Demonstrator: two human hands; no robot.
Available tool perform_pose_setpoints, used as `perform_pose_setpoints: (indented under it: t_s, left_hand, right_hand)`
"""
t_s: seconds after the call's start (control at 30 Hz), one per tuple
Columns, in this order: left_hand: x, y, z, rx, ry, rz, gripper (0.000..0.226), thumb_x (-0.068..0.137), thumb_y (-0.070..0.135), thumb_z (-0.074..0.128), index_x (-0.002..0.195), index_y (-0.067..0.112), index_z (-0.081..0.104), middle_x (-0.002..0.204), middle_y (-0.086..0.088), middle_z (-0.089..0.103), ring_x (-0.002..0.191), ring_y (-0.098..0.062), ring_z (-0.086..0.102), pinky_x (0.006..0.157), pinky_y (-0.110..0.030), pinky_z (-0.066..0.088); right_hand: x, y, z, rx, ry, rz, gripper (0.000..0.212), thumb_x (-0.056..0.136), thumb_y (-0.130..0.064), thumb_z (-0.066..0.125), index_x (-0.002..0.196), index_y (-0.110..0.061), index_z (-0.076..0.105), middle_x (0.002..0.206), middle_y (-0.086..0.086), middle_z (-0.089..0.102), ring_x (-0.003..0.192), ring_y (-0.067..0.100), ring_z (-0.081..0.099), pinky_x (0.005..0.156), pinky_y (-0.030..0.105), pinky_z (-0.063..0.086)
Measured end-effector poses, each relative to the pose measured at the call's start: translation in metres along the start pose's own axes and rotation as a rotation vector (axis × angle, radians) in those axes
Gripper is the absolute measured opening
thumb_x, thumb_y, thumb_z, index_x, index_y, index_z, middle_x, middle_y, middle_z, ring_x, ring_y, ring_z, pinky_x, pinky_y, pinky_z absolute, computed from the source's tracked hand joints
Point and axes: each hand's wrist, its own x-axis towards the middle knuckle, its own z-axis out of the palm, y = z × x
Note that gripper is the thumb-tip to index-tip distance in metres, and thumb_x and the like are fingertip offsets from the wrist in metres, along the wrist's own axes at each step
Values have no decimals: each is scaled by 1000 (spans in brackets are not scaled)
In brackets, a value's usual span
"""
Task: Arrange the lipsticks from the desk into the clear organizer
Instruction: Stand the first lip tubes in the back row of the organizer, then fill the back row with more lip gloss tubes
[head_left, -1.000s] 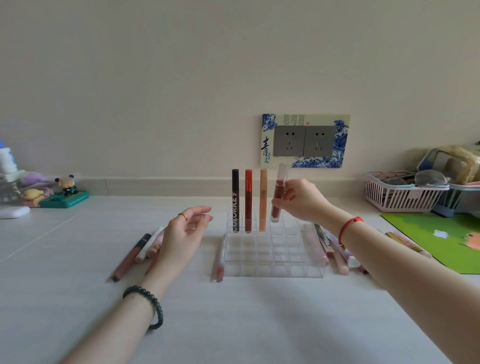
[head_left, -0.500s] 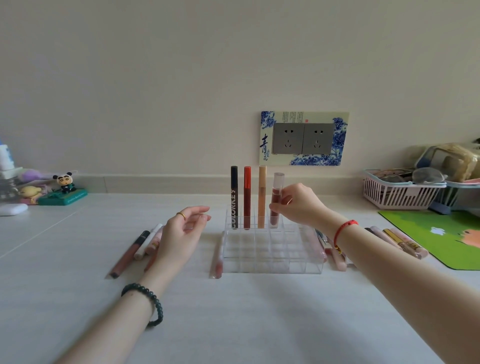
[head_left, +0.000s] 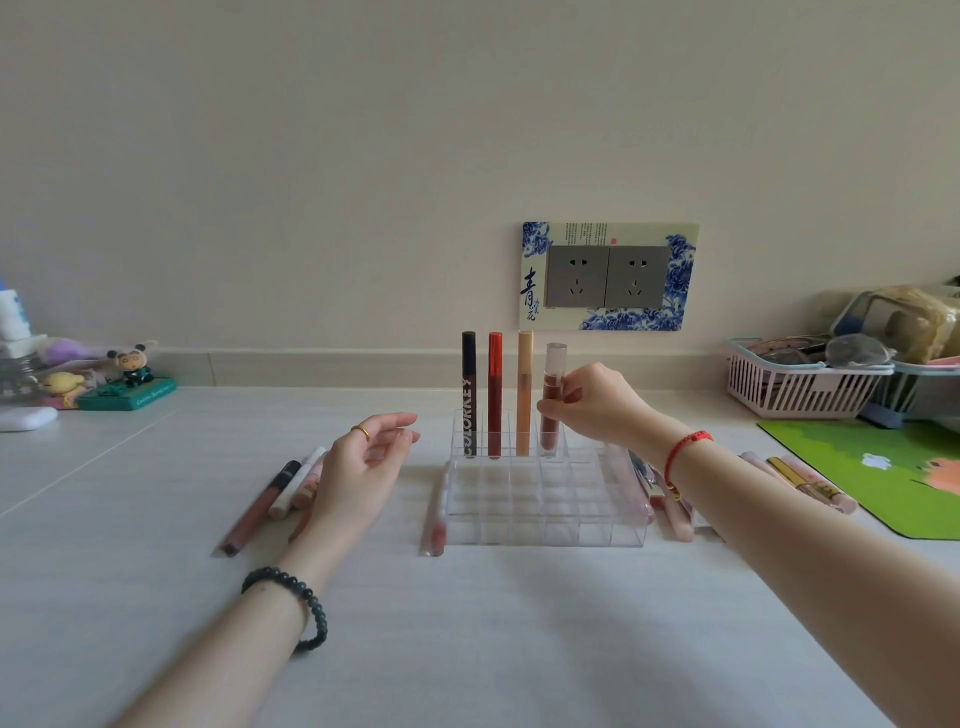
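The right hand (head_left: 597, 402) pinches a brown lipstick (head_left: 551, 400) standing upright in the clear organizer (head_left: 545, 499), far row, fourth slot, beside three other tubes. The left hand (head_left: 358, 467) floats open with nothing in its grip, at 9 o'clock from the organizer, over loose lipsticks (head_left: 270, 493) on the tabletop (head_left: 467, 623).

Plain cream wall (head_left: 363, 156) behind a pale desk (head_left: 467, 623), low ledge (head_left: 311, 366) along their join. Double grey socket (head_left: 607, 277) sat in a blue-and-white floral plate. Light was soft, even.
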Motion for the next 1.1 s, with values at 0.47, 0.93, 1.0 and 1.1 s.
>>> perform_pose_setpoints:
  t_s: [0.47,0.93,1.0,1.1]
  left_hand:
    - [-2,3,-2,0,-6,1,27,88,10,53,87,35,60,85,8,68,85,-5,61,83,-24,45]
    - [-30,43,31,74,-144,93,20,89,22,54,83,38,65,80,15,68,55,-25,64,47,-32,50]
    - [-34,49,41,77,-158,136,20,88,18,55,83,34,65,77,16,68,47,3,57,41,-11,44]
    - [-38,54,51,92,-183,163,19,87,14,56,83,30,66,73,5,69,57,5,58,53,-1,39]
  right_hand:
    - [-10,3,-30,-93,4,-69,39,76,-28,69,110,-9,61,80,-3,55,66,5,48,56,15,36]
    - [-70,84,-101,-40,122,101,23,78,-22,68,98,-10,69,79,1,66,63,9,57,52,16,44]
    - [-78,95,-99,-18,142,137,23,77,-21,68,97,-9,69,86,5,68,69,11,59,59,20,46]
    - [-87,103,-88,-8,151,163,22,76,-26,69,93,-12,71,82,4,68,70,14,60,59,22,46]
